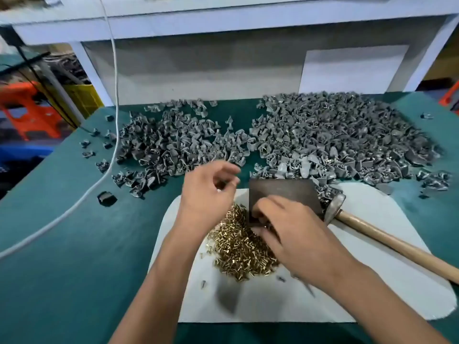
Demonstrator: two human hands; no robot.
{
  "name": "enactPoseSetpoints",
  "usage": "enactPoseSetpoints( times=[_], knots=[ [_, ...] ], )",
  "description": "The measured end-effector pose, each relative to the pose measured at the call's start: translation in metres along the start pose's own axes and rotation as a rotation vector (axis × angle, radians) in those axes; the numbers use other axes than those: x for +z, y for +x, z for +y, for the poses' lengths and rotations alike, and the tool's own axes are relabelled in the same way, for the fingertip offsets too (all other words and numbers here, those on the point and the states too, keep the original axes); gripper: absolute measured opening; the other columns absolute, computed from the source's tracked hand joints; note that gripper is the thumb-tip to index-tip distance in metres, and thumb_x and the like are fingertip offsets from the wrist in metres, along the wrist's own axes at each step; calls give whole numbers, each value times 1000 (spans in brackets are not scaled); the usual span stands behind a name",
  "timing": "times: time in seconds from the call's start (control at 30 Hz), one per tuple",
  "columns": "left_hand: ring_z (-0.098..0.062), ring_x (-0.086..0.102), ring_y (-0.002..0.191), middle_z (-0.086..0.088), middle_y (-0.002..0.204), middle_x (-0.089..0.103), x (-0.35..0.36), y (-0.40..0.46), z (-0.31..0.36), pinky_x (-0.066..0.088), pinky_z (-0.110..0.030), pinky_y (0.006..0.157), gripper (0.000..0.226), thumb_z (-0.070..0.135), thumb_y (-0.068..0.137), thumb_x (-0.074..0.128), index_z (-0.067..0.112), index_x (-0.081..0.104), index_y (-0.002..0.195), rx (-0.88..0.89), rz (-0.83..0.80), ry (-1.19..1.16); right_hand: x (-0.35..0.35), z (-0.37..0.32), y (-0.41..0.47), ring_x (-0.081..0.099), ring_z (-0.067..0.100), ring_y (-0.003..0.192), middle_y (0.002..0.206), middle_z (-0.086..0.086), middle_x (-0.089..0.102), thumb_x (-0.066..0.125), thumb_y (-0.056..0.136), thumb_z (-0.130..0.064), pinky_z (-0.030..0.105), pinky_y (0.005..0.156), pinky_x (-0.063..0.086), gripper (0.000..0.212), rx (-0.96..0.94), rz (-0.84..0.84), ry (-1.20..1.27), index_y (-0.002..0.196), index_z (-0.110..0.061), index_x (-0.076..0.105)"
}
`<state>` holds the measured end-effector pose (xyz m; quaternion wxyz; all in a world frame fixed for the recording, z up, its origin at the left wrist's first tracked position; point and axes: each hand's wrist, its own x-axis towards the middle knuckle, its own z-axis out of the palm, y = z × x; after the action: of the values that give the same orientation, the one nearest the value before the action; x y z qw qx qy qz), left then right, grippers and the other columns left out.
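Note:
My right hand (293,232) reaches over a heap of small brass rivets (238,252). Its thumb and fingertips pinch a small dark piece at the near edge of a dark metal block (283,192). My left hand (208,192) hovers just left of the block with its fingers curled. Motion blur hides whether it holds anything. A blurred grey part (226,296) shows below the rivets on the white mat (372,289). A hammer lies to the right, its head (335,204) beside the block and its wooden handle (397,247) pointing right.
Two big heaps of grey plastic parts lie on the green table, one at left (173,145), one at right (335,137). Stray parts dot the left side. A white cable (113,135) runs down the left. A white frame (223,28) stands behind.

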<state>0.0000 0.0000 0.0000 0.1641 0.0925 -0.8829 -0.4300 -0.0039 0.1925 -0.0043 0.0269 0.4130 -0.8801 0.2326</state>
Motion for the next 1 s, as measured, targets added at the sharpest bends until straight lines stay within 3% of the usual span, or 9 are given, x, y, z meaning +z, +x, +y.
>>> enactPoseSetpoints(
  times=[0.07,0.17,0.27,0.37,0.57,0.77,0.87,0.93,1.0],
  knots=[
    [-11,69,90,6,101,76,8,32,-13,58,-34,91,25,10,91,66,23,75,111,-17,152,263,11,-10,8,65,20,84,112,-8,53,55,103,-27,40,72,56,15,-70,-39,-172,118,-27,55],
    [-31,66,107,-10,112,73,22,66,-33,51,-42,99,27,18,89,70,16,74,115,13,132,499,22,-16,7,63,21,88,113,-4,53,47,105,-41,42,67,54,25,-140,-123,-169,117,-23,59],
    [-32,66,106,-12,106,76,29,71,-43,49,-39,101,21,9,85,71,14,80,104,24,101,517,19,-20,6,58,18,94,114,-5,54,50,104,-42,42,68,53,25,-206,-150,-96,114,-23,63],
    [-32,68,94,-11,93,77,29,74,-45,55,-36,91,29,-1,79,60,14,81,91,12,89,478,25,-33,10,56,19,99,112,-3,55,59,98,-41,42,71,52,21,-330,-254,-44,112,-26,67],
    [-29,70,85,-8,87,75,27,80,-34,61,-39,77,11,20,84,71,15,79,90,12,22,450,36,-51,18,53,22,96,104,-3,56,50,90,-25,41,69,48,24,-400,-341,-99,105,-31,67],
    [-27,72,88,-9,94,76,31,79,-29,62,-41,82,14,9,86,70,15,80,93,20,-15,404,47,-55,16,58,22,103,108,-5,58,52,100,-23,41,73,52,13,-393,-274,-150,107,-27,62],
    [-24,72,82,-7,88,76,35,75,-27,63,-39,79,21,0,82,64,13,79,87,20,-10,368,47,-52,13,58,21,102,106,-2,59,40,99,-22,40,68,54,23,-418,-175,-177,106,-20,62],
    [-22,70,78,-6,83,75,36,73,-28,62,-37,77,21,-2,79,63,12,78,82,38,14,355,40,-42,13,53,18,102,106,-1,57,43,103,-28,36,78,52,20,-380,-109,-105,104,-17,59],
    [-15,65,71,1,77,73,35,72,-31,58,-30,72,20,-3,78,65,14,77,77,43,67,305,26,-24,12,50,15,101,106,-2,58,53,102,-29,31,87,48,14,-262,89,-43,100,-16,59]
  ],
)
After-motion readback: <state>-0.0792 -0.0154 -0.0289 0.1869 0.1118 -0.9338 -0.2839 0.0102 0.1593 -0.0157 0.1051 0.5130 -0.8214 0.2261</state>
